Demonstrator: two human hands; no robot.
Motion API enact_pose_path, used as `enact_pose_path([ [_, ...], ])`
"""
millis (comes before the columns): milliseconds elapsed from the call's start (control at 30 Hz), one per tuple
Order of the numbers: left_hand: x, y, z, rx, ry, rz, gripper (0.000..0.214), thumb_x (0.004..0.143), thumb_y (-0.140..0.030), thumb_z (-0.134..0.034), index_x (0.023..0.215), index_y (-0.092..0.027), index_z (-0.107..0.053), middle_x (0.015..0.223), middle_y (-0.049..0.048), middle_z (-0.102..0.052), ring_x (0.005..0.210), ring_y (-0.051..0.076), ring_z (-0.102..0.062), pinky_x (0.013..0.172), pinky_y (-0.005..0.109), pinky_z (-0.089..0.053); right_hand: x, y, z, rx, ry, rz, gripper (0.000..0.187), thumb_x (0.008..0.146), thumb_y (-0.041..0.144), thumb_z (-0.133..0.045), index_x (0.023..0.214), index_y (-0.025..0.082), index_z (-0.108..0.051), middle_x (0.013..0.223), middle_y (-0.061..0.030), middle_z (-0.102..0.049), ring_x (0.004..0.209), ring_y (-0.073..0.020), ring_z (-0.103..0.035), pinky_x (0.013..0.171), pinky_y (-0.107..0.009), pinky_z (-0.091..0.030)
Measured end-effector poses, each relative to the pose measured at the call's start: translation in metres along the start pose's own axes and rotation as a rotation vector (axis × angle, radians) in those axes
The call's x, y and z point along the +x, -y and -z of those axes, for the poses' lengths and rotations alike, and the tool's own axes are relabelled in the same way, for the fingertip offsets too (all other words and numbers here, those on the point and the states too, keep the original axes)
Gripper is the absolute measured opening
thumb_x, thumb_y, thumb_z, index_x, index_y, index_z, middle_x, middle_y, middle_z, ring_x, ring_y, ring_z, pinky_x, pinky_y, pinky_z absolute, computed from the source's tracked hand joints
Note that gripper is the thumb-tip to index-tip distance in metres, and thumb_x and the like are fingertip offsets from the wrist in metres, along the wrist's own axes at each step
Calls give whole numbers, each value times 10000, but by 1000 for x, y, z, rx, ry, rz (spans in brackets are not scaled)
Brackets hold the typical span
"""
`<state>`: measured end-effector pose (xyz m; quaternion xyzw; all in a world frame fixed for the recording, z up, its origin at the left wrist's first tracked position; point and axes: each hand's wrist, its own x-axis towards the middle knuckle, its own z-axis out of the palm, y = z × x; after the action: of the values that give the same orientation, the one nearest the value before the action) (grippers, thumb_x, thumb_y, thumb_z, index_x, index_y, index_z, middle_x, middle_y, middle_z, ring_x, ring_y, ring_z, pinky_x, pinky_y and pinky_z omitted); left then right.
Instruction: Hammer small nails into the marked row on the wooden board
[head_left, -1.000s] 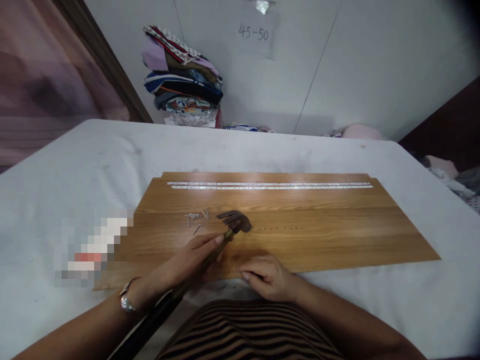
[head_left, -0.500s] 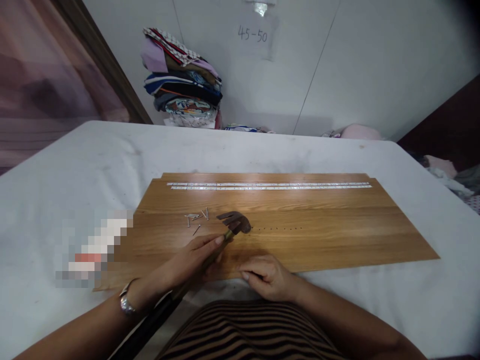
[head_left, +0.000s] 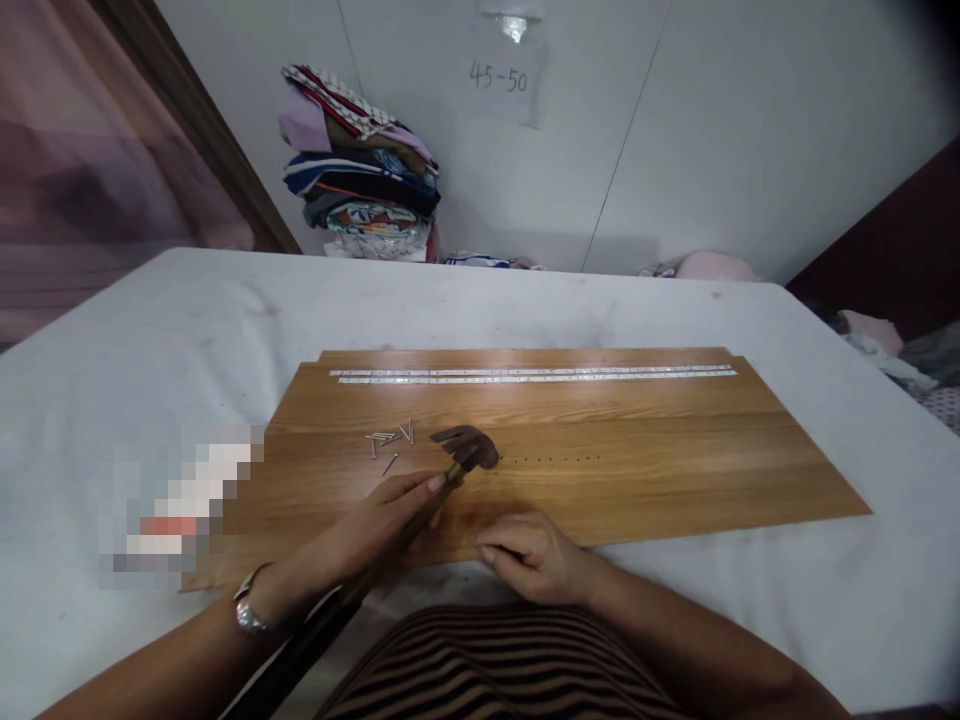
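My left hand (head_left: 401, 505) is wrapped around the neck of a claw hammer (head_left: 465, 446), close below its rusty head. The black lower handle slants down toward my body. The head is over the wooden board (head_left: 637, 415), at the left end of a row of small dark dots. Several loose nails (head_left: 382, 438) lie on the board to the left of the hammer head. At the board's near edge, my right hand (head_left: 536, 555) rests with its fingers curled closed. Whatever is inside those fingers, if anything, is hidden.
Two long white marked strips (head_left: 525, 376) run along the board's far side. The board lies on a white-covered table (head_left: 465, 310). A blurred patch (head_left: 180, 510) hides something at the board's left edge. Folded clothes (head_left: 364, 165) are stacked behind the table, by the wall.
The view has tilted and shifted slightly, so the background sits a little lower and to the left. My hands, the hammer and the nails keep their places on the board.
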<state>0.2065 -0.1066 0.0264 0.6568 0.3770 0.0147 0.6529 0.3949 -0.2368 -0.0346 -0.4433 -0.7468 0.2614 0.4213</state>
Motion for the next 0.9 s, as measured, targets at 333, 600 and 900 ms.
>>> enact_pose_path([
  [333,1,3,-2,-31,4,39,507,841,-665,-452,721,-175,-502,569,-27,-483,465,101,-430,431,224,-350,-3,-1,-2,16,9,-37,212,922,169,-468,984,155,-670,770,-58,-706,670,-138,-635,645,-232,-490],
  [600,-1,4,-2,-10,3,11,520,867,-668,-407,770,-172,-529,587,-18,-514,486,113,-459,451,235,-364,-3,3,0,20,-7,-69,212,914,155,-484,986,163,-683,767,-57,-708,678,-147,-648,642,-237,-488],
  [900,-1,3,-3,29,-7,-58,511,871,-661,-404,692,-190,-492,570,-16,-469,502,124,-435,474,256,-344,-2,6,0,6,-13,-55,214,910,149,-483,973,152,-687,743,-58,-702,660,-150,-643,628,-237,-487],
])
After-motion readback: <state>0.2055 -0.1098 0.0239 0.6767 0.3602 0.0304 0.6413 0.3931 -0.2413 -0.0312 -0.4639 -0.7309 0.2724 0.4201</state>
